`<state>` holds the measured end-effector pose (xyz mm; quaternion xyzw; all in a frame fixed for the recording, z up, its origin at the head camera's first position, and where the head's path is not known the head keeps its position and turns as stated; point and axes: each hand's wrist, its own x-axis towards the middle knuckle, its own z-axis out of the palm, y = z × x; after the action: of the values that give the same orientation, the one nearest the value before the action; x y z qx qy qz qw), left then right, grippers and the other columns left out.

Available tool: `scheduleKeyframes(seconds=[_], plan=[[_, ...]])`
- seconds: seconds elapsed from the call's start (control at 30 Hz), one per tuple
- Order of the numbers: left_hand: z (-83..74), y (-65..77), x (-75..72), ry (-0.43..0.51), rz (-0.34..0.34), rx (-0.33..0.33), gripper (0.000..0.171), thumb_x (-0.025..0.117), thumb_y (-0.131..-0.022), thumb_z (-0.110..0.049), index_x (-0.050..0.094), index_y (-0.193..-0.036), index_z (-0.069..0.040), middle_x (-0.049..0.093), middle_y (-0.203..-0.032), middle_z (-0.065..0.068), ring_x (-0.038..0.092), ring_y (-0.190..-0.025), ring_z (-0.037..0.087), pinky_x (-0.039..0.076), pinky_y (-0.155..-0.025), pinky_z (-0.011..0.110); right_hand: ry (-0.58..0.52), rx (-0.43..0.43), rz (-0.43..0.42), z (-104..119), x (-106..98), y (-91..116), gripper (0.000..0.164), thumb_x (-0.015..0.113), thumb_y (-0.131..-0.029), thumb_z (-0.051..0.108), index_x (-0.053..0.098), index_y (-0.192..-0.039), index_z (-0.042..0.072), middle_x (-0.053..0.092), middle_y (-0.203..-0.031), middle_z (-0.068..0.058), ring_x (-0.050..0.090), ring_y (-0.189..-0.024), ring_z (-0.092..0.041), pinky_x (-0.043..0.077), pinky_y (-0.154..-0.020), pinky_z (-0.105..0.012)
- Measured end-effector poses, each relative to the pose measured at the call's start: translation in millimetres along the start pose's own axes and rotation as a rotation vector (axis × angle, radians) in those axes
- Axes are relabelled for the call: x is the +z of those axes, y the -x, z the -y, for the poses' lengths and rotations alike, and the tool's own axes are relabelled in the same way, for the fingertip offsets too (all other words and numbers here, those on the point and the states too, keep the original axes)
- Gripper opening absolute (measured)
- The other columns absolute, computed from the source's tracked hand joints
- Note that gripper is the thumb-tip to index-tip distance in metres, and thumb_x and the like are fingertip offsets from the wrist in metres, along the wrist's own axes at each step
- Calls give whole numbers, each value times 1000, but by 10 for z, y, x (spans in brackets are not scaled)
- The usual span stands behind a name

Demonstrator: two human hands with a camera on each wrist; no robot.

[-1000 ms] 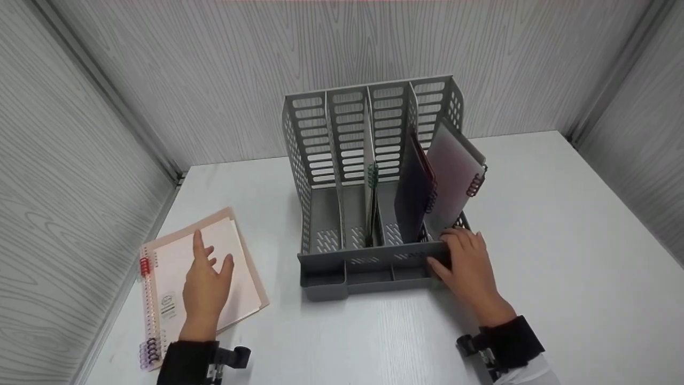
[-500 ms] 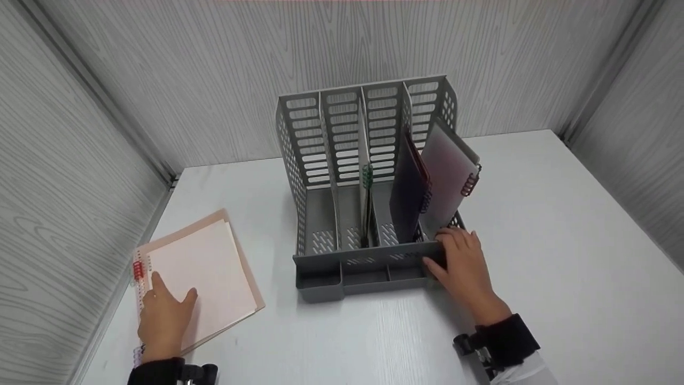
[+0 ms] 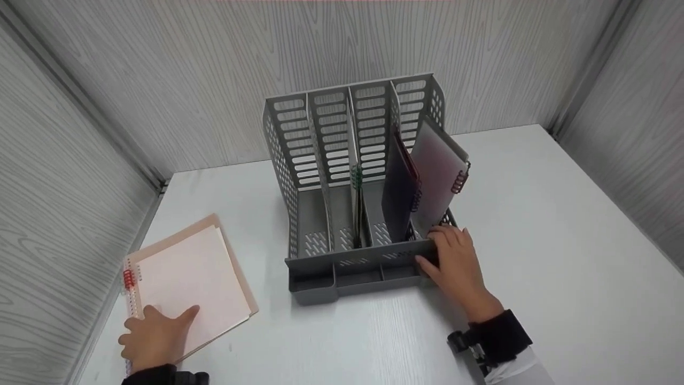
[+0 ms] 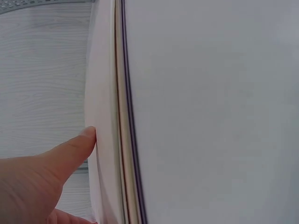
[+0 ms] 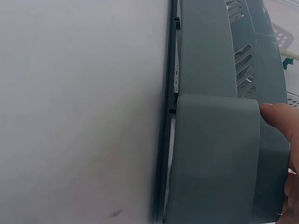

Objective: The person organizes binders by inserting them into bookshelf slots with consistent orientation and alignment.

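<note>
thumb and fingers of right hand (image 3: 454,267) grip front edge of gray file rack (image 3: 314,295) at its right corner. left hand (image 3: 152,337), left of rack, holds nothing; thumb and fingers spread apart at pale pink notebook (image 3: 192,278), thumb near notebook's edge. notebook lies flat left of rack, red coil (image 3: 128,279) on side away from rack. inside rack: green-coiled notebook (image 3: 357,214) in second compartment from left, dark purple notebook (image 3: 396,192) in third, translucent pinkish notebook (image 3: 435,171) tilted in fourth. white tabletop (image 3: 545,230) under rack, wood-grained wall (image 3: 214,69) behind.
</note>
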<state>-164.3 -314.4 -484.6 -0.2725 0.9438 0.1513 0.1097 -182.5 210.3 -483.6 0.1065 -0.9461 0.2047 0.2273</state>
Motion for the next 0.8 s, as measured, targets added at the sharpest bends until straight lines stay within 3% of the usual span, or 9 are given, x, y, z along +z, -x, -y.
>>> scheduleKeyframes(seconds=[0.3, 0.43, 0.6, 0.8], plan=[[-55, -128, -97, 99, 97, -11, 120, 61, -66, -75, 20, -127, 20, 24, -106, 45, 28, -103, 61, 30, -84, 68, -2, 12, -3, -40, -35, -20, 46, 72, -81, 30, 56, -111, -1, 53, -122, -18, 39, -122, -34, 15, -107, -52], [-21, -156, -119, 150, 93, -5, 115, 68, -70, -63, 17, -125, 24, 25, -105, 47, 32, -102, 61, 34, -85, 65, -2, 11, -1, -53, -27, -13, 46, 71, -82, 30, 56, -112, -1, 53, -122, -18, 39, -121, -34, 15, -107, -53], [27, -177, -117, 256, 84, -18, 120, 75, -72, -49, -1, -134, 20, 18, -118, 50, 35, -107, 60, 34, -89, 62, 5, -4, -26, -55, -18, 4, 45, 72, -81, 28, 56, -111, -2, 54, -120, -18, 40, -120, -35, 17, -106, -54], [143, -213, -136, 418, 155, 12, 128, 74, -74, -49, -18, -136, 15, 2, -137, 48, 12, -127, 58, 18, -103, 59, 20, -17, -11, -28, 9, 11, 46, 72, -81, 29, 55, -111, -2, 53, -120, -18, 40, -121, -35, 18, -105, -54]])
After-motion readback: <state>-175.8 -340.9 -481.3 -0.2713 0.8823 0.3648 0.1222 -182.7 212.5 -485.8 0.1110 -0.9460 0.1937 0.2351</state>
